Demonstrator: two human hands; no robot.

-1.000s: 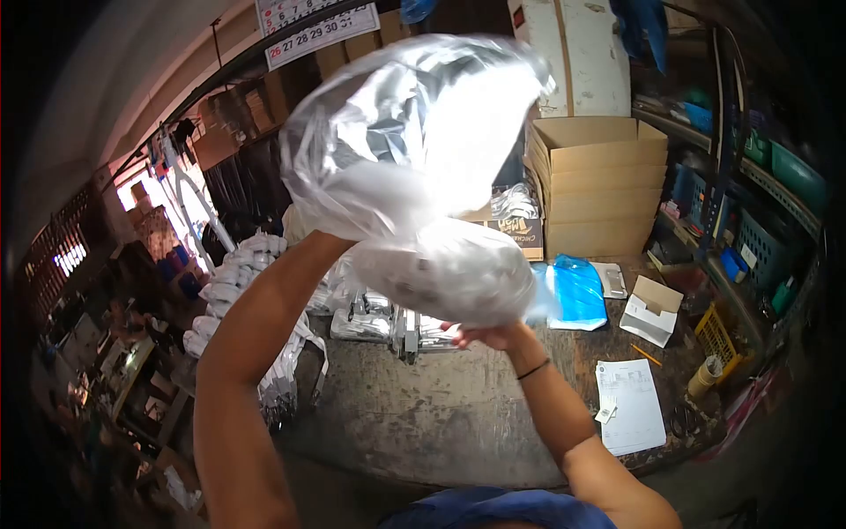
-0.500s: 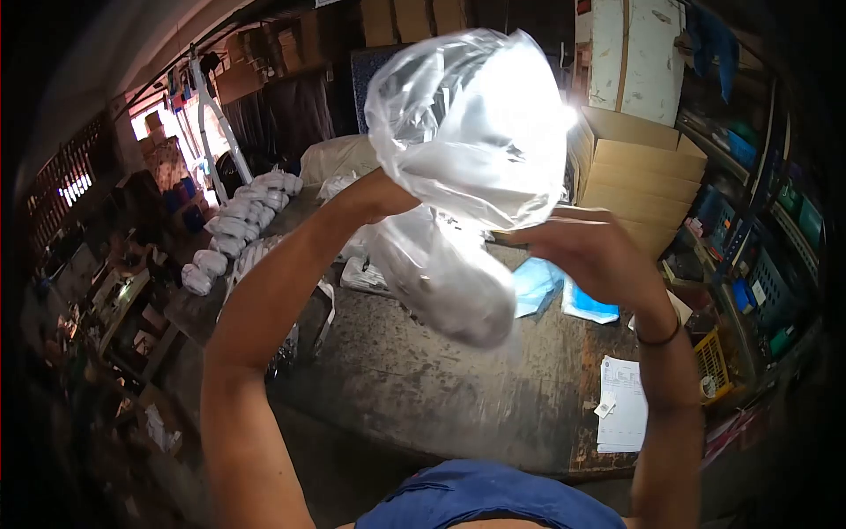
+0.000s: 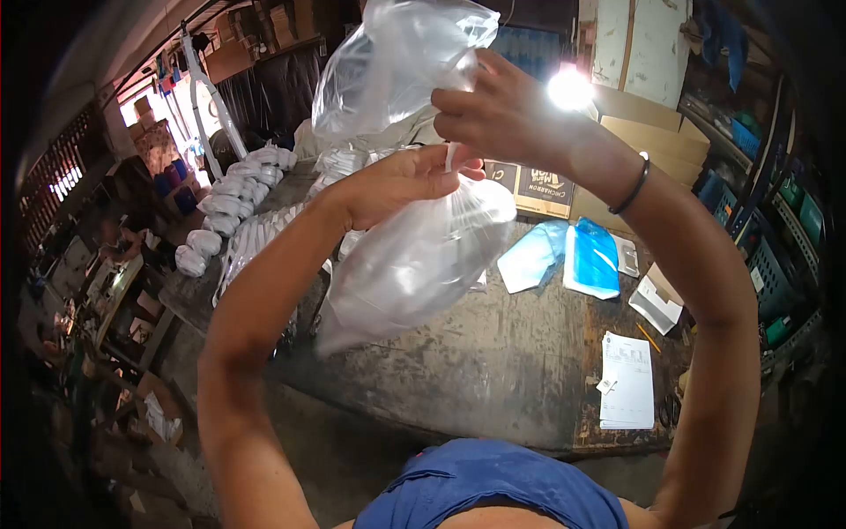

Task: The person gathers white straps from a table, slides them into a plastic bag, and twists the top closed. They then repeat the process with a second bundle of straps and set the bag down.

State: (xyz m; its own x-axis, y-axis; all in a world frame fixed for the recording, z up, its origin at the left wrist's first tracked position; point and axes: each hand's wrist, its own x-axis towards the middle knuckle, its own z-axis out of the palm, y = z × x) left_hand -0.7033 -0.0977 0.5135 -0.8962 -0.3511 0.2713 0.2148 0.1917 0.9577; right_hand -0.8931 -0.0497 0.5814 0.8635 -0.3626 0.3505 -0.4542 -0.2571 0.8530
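I hold a clear plastic bag (image 3: 414, 256) up in front of me over a worn dark table (image 3: 493, 370). My left hand (image 3: 401, 181) pinches the bag at its twisted neck, and the filled lower part hangs below it. My right hand (image 3: 498, 110) grips the neck just above, with the loose upper part of the bag (image 3: 397, 62) billowing over it. A black band circles my right wrist. The bag's whitish contents are too blurred to name.
Blue plastic packets (image 3: 592, 257), a small open white box (image 3: 656, 304) and a printed sheet (image 3: 627, 381) lie on the table's right. Rows of filled white bags (image 3: 231, 207) line its left edge. Cardboard boxes (image 3: 634, 132) and shelves with baskets (image 3: 775, 256) stand right.
My right hand has risen from beside the bag to grip its neck above my left hand. The filled part has dropped lower and the loose top now stands above both hands.
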